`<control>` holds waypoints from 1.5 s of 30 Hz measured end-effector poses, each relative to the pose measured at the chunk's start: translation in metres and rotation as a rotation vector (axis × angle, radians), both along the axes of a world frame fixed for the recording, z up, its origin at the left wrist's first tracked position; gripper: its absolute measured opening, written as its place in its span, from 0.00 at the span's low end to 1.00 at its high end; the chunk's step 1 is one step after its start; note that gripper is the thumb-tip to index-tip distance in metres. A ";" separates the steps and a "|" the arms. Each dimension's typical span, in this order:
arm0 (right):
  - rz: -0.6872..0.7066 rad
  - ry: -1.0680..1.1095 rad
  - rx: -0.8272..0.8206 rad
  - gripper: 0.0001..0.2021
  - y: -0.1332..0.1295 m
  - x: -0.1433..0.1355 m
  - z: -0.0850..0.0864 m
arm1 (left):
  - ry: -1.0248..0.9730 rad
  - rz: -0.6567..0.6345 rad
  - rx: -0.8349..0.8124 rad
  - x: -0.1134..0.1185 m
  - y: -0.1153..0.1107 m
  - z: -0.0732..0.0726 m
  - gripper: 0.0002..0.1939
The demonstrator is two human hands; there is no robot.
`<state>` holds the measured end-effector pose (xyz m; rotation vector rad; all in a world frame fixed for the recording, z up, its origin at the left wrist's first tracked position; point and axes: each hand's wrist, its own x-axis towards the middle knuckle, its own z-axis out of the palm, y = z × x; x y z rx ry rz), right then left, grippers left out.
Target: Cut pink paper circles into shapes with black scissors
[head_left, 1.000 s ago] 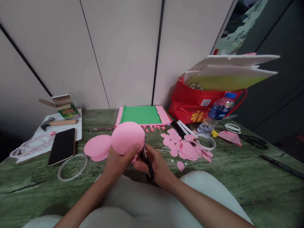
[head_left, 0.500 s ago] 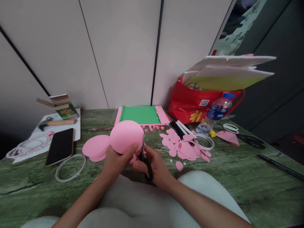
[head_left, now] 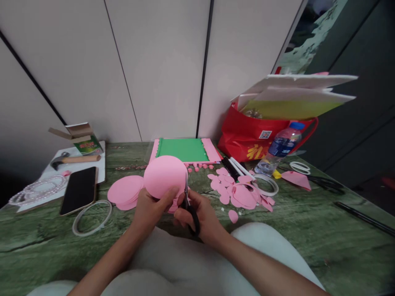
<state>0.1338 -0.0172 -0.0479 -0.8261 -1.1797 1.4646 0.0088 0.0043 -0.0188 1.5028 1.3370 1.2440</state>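
Note:
My left hand point(head_left: 154, 205) pinches a round pink paper disc point(head_left: 165, 176) near its lower edge, thumb on top. Black-handled scissors point(head_left: 191, 213) are gripped in my right hand point(head_left: 203, 211), with the blades pointing up along the disc's right edge. Whether the blades bite into the paper is hard to make out. Left of my left hand lies a stack of pink paper discs point(head_left: 125, 191). Some pink paper shows below the held disc, partly hidden by my fingers. To the right of my right hand is a pile of pink paper cut-outs point(head_left: 226, 185).
A green sheet on pink paper point(head_left: 182, 150) lies at the back. On the right stand a red bag point(head_left: 240, 135) and a water bottle point(head_left: 280, 144), near a tape roll point(head_left: 273, 187). On the left are a phone point(head_left: 79, 191), a hammer point(head_left: 77, 159) and another tape roll point(head_left: 75, 226).
Almost nothing differs. Both hands still hold the disc and the scissors, with only a very slight shift in the view.

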 end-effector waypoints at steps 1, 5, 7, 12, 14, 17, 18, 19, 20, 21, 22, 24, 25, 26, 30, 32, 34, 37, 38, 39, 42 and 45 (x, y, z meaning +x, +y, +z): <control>0.003 0.005 -0.004 0.16 0.000 0.000 -0.001 | -0.003 0.002 0.001 0.000 0.000 -0.001 0.16; 0.018 0.010 -0.001 0.16 0.000 -0.001 -0.003 | -0.022 0.005 -0.005 0.001 0.002 -0.003 0.17; 0.029 0.010 0.005 0.17 -0.001 0.000 -0.003 | -0.025 -0.001 -0.014 0.001 0.002 -0.003 0.17; 0.024 -0.033 0.053 0.18 0.000 0.003 0.000 | -0.012 -0.017 -0.082 0.001 0.001 -0.001 0.15; 0.006 -0.028 0.071 0.18 0.000 0.004 0.000 | -0.005 -0.021 -0.100 0.001 0.001 0.001 0.13; -0.018 -0.028 0.068 0.18 0.001 0.005 0.001 | -0.005 -0.025 -0.080 0.001 0.000 0.002 0.13; -0.021 -0.023 0.061 0.18 0.001 0.005 0.001 | -0.004 -0.023 -0.070 0.001 0.000 0.003 0.13; -0.019 -0.014 0.057 0.18 0.001 0.005 0.001 | -0.002 -0.019 -0.061 0.001 0.001 0.003 0.14; -0.016 -0.007 0.057 0.17 0.001 0.005 0.001 | 0.000 -0.017 -0.057 0.001 0.001 0.003 0.14; -0.013 -0.002 0.059 0.17 0.001 0.005 0.000 | 0.001 -0.018 -0.057 0.001 0.001 0.003 0.14; -0.011 0.003 0.066 0.17 0.001 0.005 0.000 | 0.000 -0.020 -0.060 0.001 0.001 0.003 0.14; -0.011 0.008 0.083 0.16 0.001 0.005 -0.001 | -0.011 -0.029 -0.067 0.001 0.001 0.003 0.14; -0.009 0.009 0.088 0.16 0.001 0.005 -0.001 | -0.018 -0.034 -0.072 0.001 0.001 0.003 0.14; -0.009 0.010 0.090 0.16 0.001 0.005 -0.001 | -0.027 -0.038 -0.075 0.001 0.001 0.002 0.13; -0.023 0.000 0.073 0.15 0.001 0.004 -0.002 | -0.070 -0.069 -0.081 0.000 0.001 0.001 0.11; -0.039 -0.023 0.058 0.15 0.001 0.005 -0.003 | -0.072 -0.085 -0.086 -0.001 0.002 0.000 0.12; -0.045 -0.049 0.042 0.15 0.001 0.005 -0.004 | -0.082 -0.088 -0.089 -0.001 0.002 -0.002 0.14; -0.041 -0.048 0.015 0.15 0.001 0.004 -0.005 | -0.100 -0.093 -0.090 -0.002 0.001 -0.003 0.18; -0.038 -0.037 0.006 0.15 0.000 0.004 -0.005 | -0.101 -0.107 -0.092 -0.002 0.001 -0.002 0.19; -0.034 -0.023 -0.001 0.15 0.000 0.003 -0.005 | -0.100 -0.129 -0.096 -0.002 0.001 -0.002 0.19; -0.017 0.022 0.007 0.15 0.000 0.002 -0.006 | -0.113 -0.223 -0.129 -0.002 0.000 -0.001 0.21; -0.003 0.029 0.032 0.15 0.000 0.001 -0.007 | -0.129 -0.257 -0.162 -0.002 0.001 -0.001 0.21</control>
